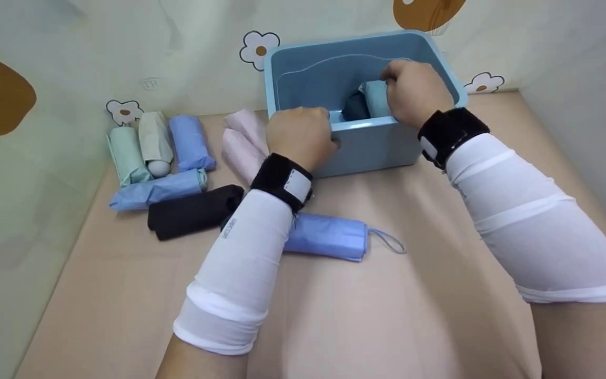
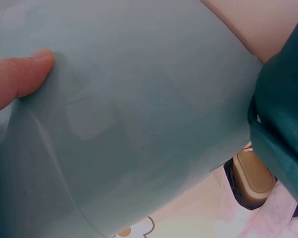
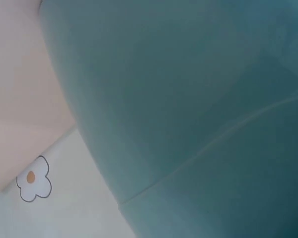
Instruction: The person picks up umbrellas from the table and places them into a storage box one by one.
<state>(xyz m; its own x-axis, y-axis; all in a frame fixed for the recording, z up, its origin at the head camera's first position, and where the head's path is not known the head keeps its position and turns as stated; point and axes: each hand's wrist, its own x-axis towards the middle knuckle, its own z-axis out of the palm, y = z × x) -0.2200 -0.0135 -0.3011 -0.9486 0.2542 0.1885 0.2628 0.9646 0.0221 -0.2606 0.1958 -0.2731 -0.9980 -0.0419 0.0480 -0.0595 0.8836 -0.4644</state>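
Observation:
My left hand (image 1: 300, 134) grips the front rim of a blue plastic bin (image 1: 369, 147). Its thumb (image 2: 32, 74) presses on the bin's wall in the left wrist view. Over the front right part of the rim, my right hand (image 1: 421, 92) reaches into the bin with curled fingers and holds a light teal folded umbrella (image 1: 376, 98), partly hidden by the hand. Against that umbrella lies a dark folded umbrella (image 1: 355, 107). The right wrist view shows the bin wall (image 3: 154, 114) but no fingers.
Left of the bin lie pink folded umbrellas (image 1: 242, 150), a black one (image 1: 195, 212), a blue one (image 1: 158, 189), a periwinkle one (image 1: 191, 142), a cream one (image 1: 154, 138) and a mint one (image 1: 128, 152). A blue umbrella (image 1: 329, 237) with a wrist loop lies in front. Flower-patterned walls surround the table.

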